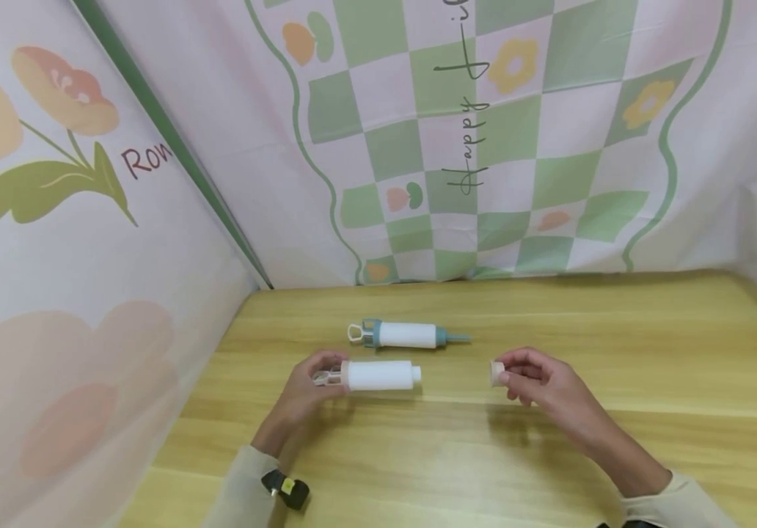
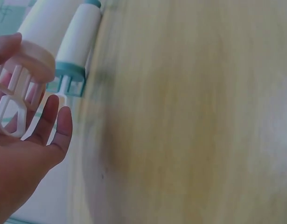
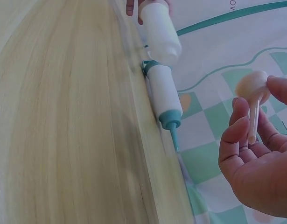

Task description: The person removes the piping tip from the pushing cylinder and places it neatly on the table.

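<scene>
My left hand (image 1: pixel 306 381) grips a white syringe-like dispenser (image 1: pixel 381 375) by its beige collar (image 2: pixel 33 58). The tube lies level above the table, its bare white neck pointing right. A looped plunger handle (image 2: pixel 11 116) sticks out at the collar end, among the fingers. To the right, my right hand (image 1: pixel 546 385) pinches a beige nozzle cap (image 3: pixel 253 86) between thumb and fingers, well apart from the tube. Its thin spout (image 3: pixel 253 123) points back toward the palm. Behind the held tube lies a second syringe-like dispenser (image 1: pixel 408 335) with blue-green ends, a nozzle and a looped handle.
Both hands are over a wooden table (image 1: pixel 458 469). A patterned cloth (image 1: pixel 510 147) hangs along its back edge, and another printed cloth (image 1: pixel 88 279) hangs on the left. A small black device (image 1: pixel 287 490) is strapped at the left wrist.
</scene>
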The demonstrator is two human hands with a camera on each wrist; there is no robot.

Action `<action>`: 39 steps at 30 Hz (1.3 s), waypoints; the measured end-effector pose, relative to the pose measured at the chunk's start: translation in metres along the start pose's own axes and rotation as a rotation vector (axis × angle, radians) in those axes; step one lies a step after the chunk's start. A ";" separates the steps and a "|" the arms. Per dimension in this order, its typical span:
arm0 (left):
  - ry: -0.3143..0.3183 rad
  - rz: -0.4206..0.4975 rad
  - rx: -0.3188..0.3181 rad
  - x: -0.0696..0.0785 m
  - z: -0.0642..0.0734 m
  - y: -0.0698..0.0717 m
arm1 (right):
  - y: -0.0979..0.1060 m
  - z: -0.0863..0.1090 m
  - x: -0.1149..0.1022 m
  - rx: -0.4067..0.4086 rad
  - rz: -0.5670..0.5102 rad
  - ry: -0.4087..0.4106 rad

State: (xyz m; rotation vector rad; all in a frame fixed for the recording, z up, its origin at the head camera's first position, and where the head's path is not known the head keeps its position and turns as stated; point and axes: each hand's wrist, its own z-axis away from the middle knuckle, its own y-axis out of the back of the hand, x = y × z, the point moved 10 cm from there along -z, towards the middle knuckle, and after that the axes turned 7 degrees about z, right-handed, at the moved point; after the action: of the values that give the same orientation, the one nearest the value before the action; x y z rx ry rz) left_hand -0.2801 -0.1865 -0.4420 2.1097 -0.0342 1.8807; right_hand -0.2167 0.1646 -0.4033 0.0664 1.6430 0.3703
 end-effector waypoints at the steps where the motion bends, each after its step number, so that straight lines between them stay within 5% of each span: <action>1: 0.003 -0.004 -0.008 -0.002 0.000 0.000 | 0.001 0.000 0.000 0.002 0.002 0.000; 23: 0.043 -0.048 -0.073 -0.016 -0.002 -0.005 | 0.007 0.000 0.005 0.028 -0.001 -0.017; 39: -0.010 -0.097 -0.180 -0.014 0.000 -0.009 | 0.007 0.001 0.006 0.023 0.013 -0.025</action>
State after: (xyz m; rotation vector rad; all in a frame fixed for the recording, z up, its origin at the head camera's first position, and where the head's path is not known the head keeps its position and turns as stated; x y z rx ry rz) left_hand -0.2799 -0.1806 -0.4571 1.9646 -0.0978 1.7419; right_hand -0.2172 0.1732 -0.4070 0.0987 1.6230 0.3594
